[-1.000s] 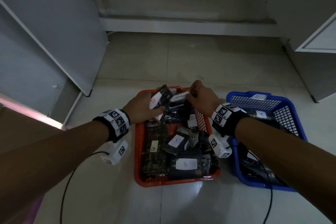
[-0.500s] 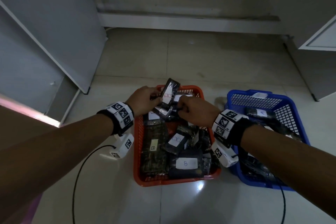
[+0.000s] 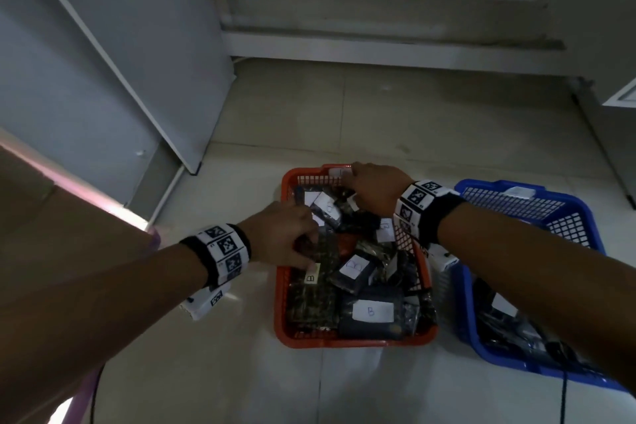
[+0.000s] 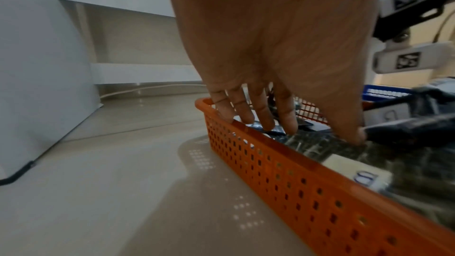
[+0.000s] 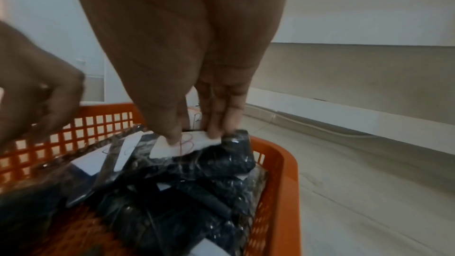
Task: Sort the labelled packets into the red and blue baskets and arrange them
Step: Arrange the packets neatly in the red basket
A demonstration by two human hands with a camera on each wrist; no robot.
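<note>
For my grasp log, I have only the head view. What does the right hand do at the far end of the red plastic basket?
Observer: The right hand pinches a dark plastic packet by its white paper label, thumb against fingertips.
Operator: Which letter is on it?
Observer: It reads B.
Operator: And the other hand?
Observer: The left hand reaches into the red plastic basket with straight fingers, its thumb tip on a green patterned packet.

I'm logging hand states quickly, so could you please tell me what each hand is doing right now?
Left hand: open, straight fingers resting on packets in the red basket.
Right hand: pinching a B-labelled packet at the basket's far end.
</note>
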